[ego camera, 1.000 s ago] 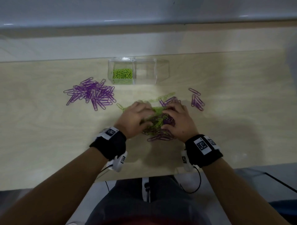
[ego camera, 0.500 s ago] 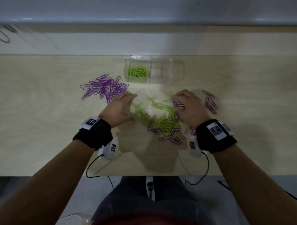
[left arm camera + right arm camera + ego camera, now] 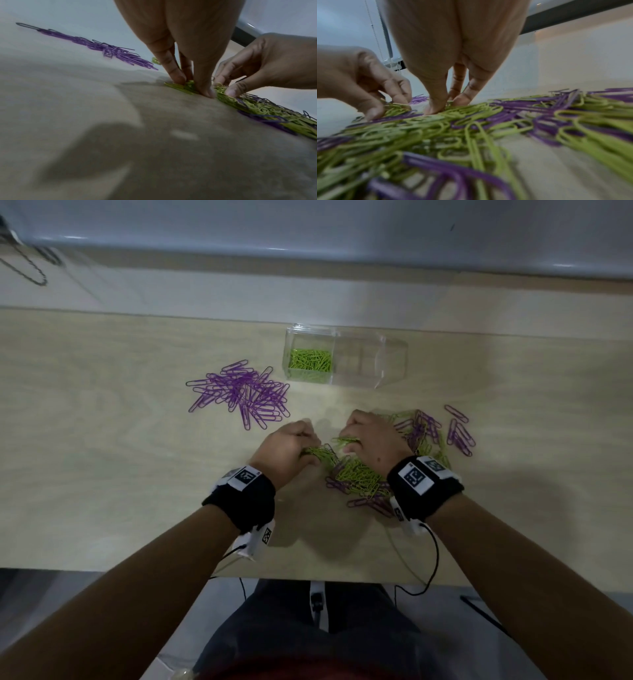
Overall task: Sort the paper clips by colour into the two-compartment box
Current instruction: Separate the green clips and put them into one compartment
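A mixed heap of green and purple paper clips [image 3: 363, 477] lies in front of me on the wooden table [image 3: 102, 474]. My left hand [image 3: 308, 450] is curled at the heap's left edge, thumb and fingers pinching green clips [image 3: 189, 85]. My right hand [image 3: 349, 444] is curled close beside it, thumb and fingertips down on green clips [image 3: 462, 108]. Further back stands the clear two-compartment box [image 3: 387, 361]. Its left compartment holds green clips [image 3: 310, 361]; its right one looks bare. A heap of purple clips [image 3: 243, 395] lies left of the box.
A few purple clips [image 3: 460, 436] lie apart to the right of the mixed heap. The table's near edge [image 3: 308, 578] is close to my body, with cables hanging off both wristbands. A pale wall ledge [image 3: 308, 292] runs behind the box.
My hands were spread at either side of the heap; they have come together at its left part and their fingers have curled onto green clips.
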